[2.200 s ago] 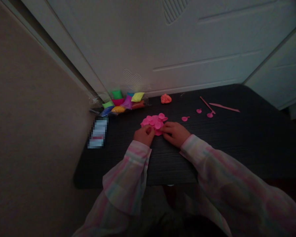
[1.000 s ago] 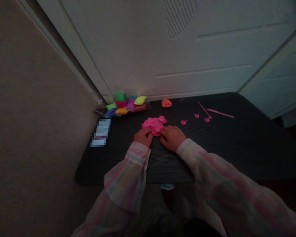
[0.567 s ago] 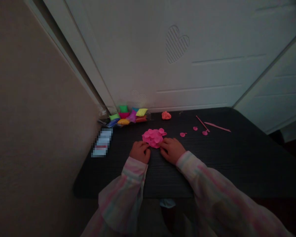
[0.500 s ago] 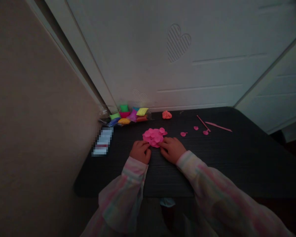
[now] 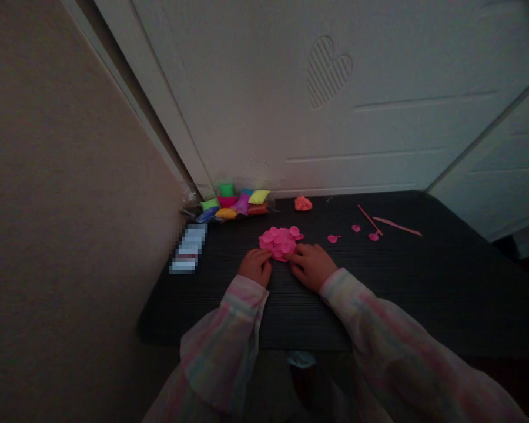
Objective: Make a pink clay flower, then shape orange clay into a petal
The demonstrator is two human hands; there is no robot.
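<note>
Bright-pink clay cluster of round discs on black wood-grain tabletop. Left hand, right hand at its near edge, fingers curled; pinch or mere touch: can't tell.

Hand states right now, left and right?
Left hand: at the near edge of the pink petalled piece; open or closed can't be told.
Right hand: at its right side; grip can't be told either.
</note>
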